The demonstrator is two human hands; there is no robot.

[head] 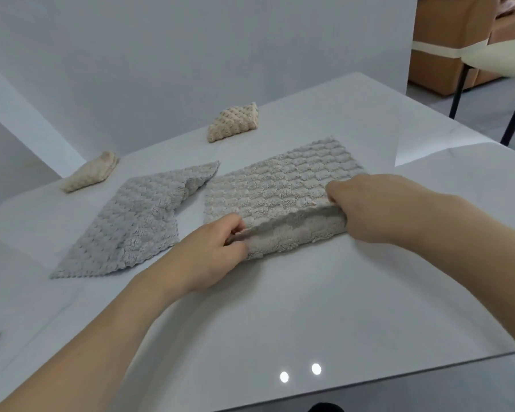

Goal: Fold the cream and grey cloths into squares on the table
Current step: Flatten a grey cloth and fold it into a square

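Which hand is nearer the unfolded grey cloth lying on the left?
Left. The left hand grips the near edge of the cloth being folded, just right of the unfolded grey cloth. The right hand grips farther right.

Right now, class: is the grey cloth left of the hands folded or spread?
Mostly spread: the grey cloth lies flat on the table, only its far corner turned over.

Bare counter [309, 307] lay open near the person, while a spread grey cloth [131, 221] and two folded cream cloths [234, 121] [91, 172] blocked the far left.
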